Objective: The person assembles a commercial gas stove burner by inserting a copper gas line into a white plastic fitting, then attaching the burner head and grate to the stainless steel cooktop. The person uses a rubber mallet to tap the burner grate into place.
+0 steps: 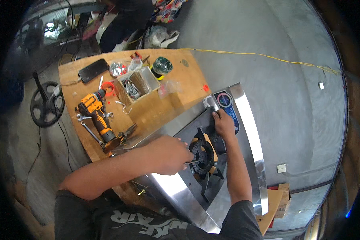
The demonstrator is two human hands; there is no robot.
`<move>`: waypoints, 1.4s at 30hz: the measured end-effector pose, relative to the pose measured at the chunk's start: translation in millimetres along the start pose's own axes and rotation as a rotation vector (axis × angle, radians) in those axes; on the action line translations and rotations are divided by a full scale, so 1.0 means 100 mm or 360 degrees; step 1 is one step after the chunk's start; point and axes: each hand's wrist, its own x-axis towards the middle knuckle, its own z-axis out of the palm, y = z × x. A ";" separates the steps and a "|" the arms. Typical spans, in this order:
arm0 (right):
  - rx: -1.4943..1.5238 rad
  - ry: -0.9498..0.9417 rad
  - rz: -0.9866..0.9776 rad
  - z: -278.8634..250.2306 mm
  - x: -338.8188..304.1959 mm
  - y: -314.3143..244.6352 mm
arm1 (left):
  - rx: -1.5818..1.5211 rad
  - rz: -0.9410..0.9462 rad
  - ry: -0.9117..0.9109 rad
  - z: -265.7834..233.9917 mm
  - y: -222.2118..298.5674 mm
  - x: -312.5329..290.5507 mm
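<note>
A gas stove with a shiny steel body (171, 187) and a black top plate (188, 132) lies tilted in front of me. Its round burner (202, 156) has a dark ring, brass-coloured parts and black pot supports. My left hand (168, 155) is closed at the burner's left side. From its fingers a thin metal rod (194, 161) reaches over the burner; its handle is hidden. Beyond the burner, my right hand (224, 123) grips the far corner of the black plate, thumb on top. Beside it is a blue label (233, 116) on the steel.
On the wooden table (180, 106) lie an orange cordless drill (95, 105), wrenches (91, 132), a black phone (93, 71) and a divided box (129, 86) of small hardware. A black wheel (47, 105) stands left. A yellow cable (264, 56) crosses the grey floor. Cardboard (283, 200) sits lower right.
</note>
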 end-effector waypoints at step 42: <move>0.1151 0.0413 0.1568 1.79 -7.10 -0.26 | -0.0347 -0.1313 0.1565 -0.19 -0.52 -1.46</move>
